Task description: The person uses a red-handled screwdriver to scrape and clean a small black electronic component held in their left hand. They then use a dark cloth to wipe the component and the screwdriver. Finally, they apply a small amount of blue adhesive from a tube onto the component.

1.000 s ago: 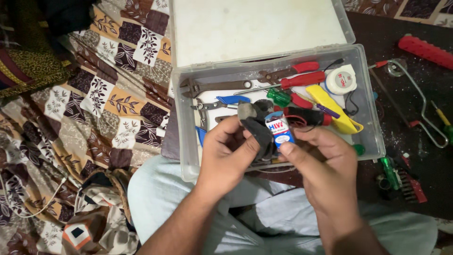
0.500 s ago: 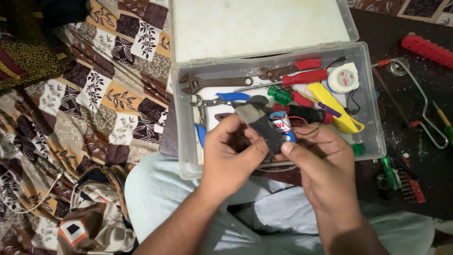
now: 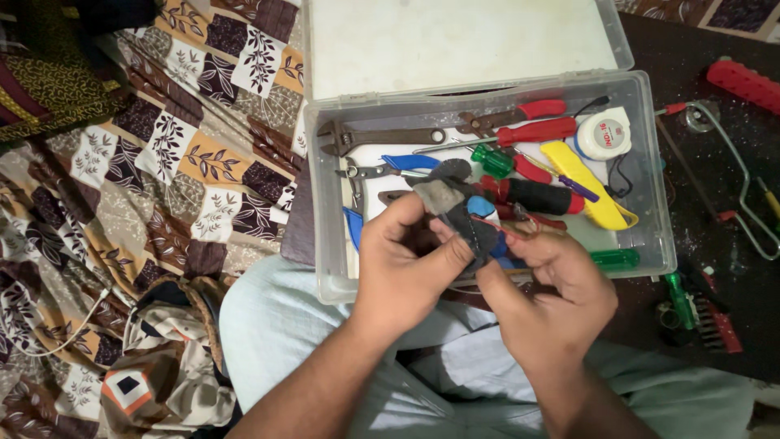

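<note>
We've got both hands working over the near edge of a clear plastic toolbox [image 3: 650, 162] that sits across the lap. Our left hand [image 3: 404, 268] is pinched shut on a dark, floppy pouch-like thing [image 3: 459, 213], thumb pressed against its lower edge, fingers curled behind it. Honestly hard to say what it is, grey on top and darker below, and it covers most of a small blue item [image 3: 483, 206] tucked behind it. Our right hand [image 3: 548, 289] is closed too, fingertips meeting at the pouch's lower end, but what exactly it grips is hidden by the fingers. A thin red wire [image 3: 528, 228] pokes out just above that hand. In the box behind: a rusty adjustable wrench [image 3: 382, 138], blue-handled pliers [image 3: 390, 167] partly blocked by the pouch, a red-handled tool [image 3: 532, 130], a round tape measure [image 3: 603, 134], and a yellow tool [image 3: 585, 179]. A green screwdriver [image 3: 615, 259] lies at the box's front right corner. The open lid [image 3: 455, 41] runs off the top of the view.
</note>
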